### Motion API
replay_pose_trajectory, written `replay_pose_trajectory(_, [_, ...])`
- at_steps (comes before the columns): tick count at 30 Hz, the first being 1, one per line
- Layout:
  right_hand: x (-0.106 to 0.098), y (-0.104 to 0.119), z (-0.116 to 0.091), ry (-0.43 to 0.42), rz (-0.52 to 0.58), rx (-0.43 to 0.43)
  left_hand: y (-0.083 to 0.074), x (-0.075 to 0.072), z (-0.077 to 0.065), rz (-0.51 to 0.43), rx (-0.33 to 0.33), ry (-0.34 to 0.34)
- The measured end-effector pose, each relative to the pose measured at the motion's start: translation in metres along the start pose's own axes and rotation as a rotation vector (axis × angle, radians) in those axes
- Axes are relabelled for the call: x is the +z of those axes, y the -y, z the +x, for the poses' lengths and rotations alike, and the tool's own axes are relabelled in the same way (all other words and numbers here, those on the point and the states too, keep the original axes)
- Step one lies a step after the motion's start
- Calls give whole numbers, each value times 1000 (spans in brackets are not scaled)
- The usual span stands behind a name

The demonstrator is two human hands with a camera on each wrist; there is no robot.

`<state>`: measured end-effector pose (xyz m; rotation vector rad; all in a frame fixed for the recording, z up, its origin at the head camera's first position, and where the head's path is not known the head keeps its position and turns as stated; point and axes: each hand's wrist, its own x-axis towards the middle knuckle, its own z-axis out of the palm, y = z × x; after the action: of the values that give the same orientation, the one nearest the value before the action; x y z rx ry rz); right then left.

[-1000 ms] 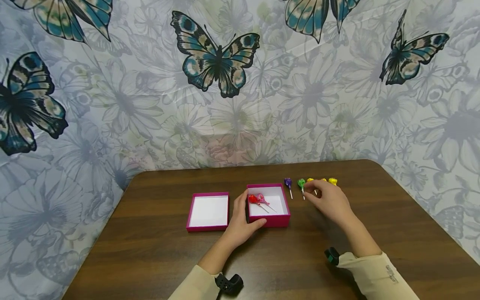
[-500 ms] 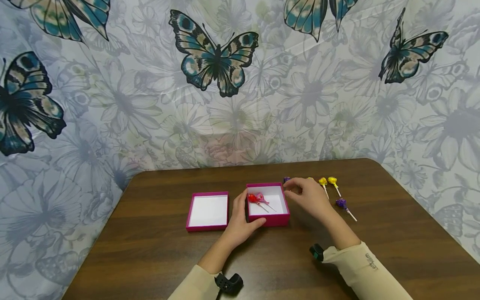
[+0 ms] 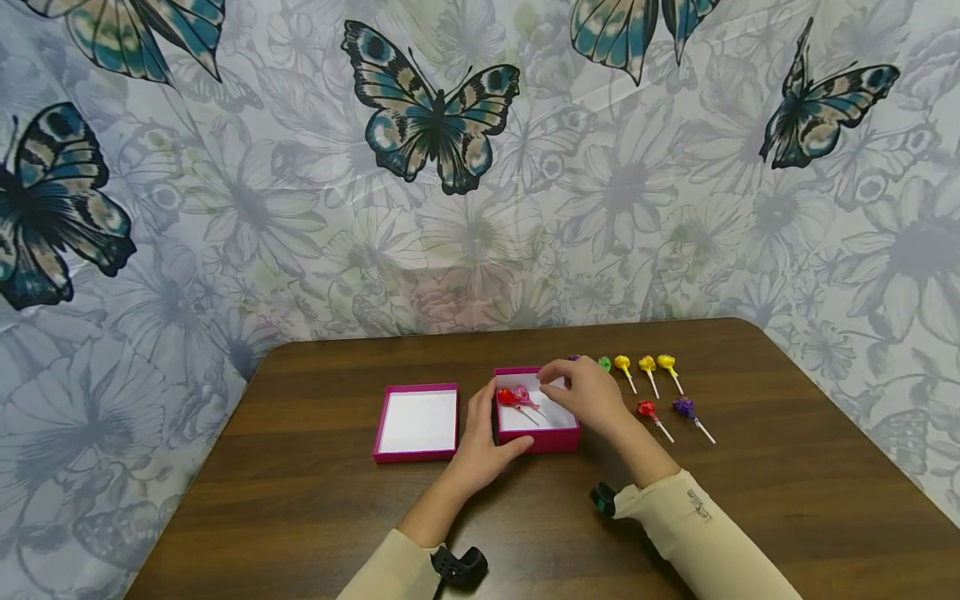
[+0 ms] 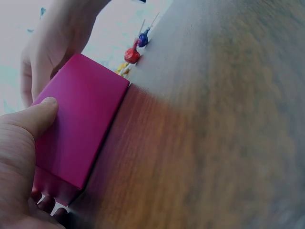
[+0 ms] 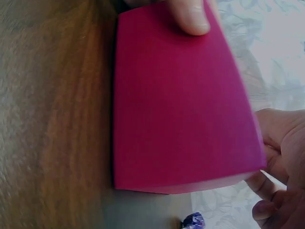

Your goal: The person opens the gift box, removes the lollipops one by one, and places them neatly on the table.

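My left hand [image 3: 483,446] holds an open pink box [image 3: 536,442], its thumb on the front wall and its fingers round the left side. In the box's white inside lie a red lollipop [image 3: 507,397] and a pink lollipop [image 3: 521,394]. Over the box's right part is my right hand [image 3: 588,396], thumb and index finger bent toward each other. Whether something sits between those fingertips is hidden. In the left wrist view the thumb presses the pink wall [image 4: 81,124]. Behind the box in the right wrist view, my right hand [image 5: 283,164] has its fingers curled.
Left of the box lies its pink-rimmed lid [image 3: 416,425], white inside up. Yellow lollipops [image 3: 647,364], a green lollipop [image 3: 604,363] and a partly hidden purple one line the back right. In front lie a red lollipop [image 3: 647,408] and a purple lollipop [image 3: 683,407] on the brown table [image 3: 300,500].
My right hand has moved left from the lollipop rows to above the box, uncovering the front red and purple lollipops. My left hand, the box and its two lollipops have stayed put.
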<state>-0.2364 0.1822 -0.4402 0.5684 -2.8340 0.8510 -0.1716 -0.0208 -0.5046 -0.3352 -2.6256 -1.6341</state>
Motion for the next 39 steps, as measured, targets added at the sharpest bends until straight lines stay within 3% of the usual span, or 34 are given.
replay_pose_trajectory(10, [16,3,7,34,-35,-21,3,1,1,10,10,-2])
replay_pose_trajectory(17, [20,10,10,102,-93,-1,3,2,1,10,9,3])
replay_pose_trajectory(29, [26,15,17,131,-175,44,3,-2,-1,19,4,13])
replay_pose_trajectory(39, [30,16,18,177,-277,-14,1,-1,0,8,10,14])
